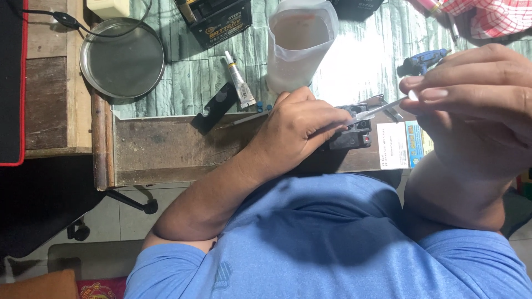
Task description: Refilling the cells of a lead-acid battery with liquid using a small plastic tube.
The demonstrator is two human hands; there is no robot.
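Nearest the camera, the person's blue shirt fills the lower frame. At the near edge of the worn wooden workbench (166, 149) sits a small black box-shaped battery (350, 134), its open top ports facing up. The left hand (293, 130) rests curled over the battery's left side, fingers pressed together on it to steady it. The right hand (471, 105), raised above the bench's right end, pinches the upper end of a thin clear plastic dropper (377, 111) between thumb and forefinger; the dropper's tip points down at the battery's top. By my judgement, work on the ports is under way; how many are already dealt with cannot be told, and no cover is on the battery.

A white-and-blue rectangular label (402, 145) faces up just right of the battery. Further back lie a small white glue tube (239, 80), a flat black plastic strip (216, 105) and a translucent plastic jug (299, 44). Toward the far left corner rests a round metal pan (123, 58); at the far edge stands a black carton with yellow print (221, 21).
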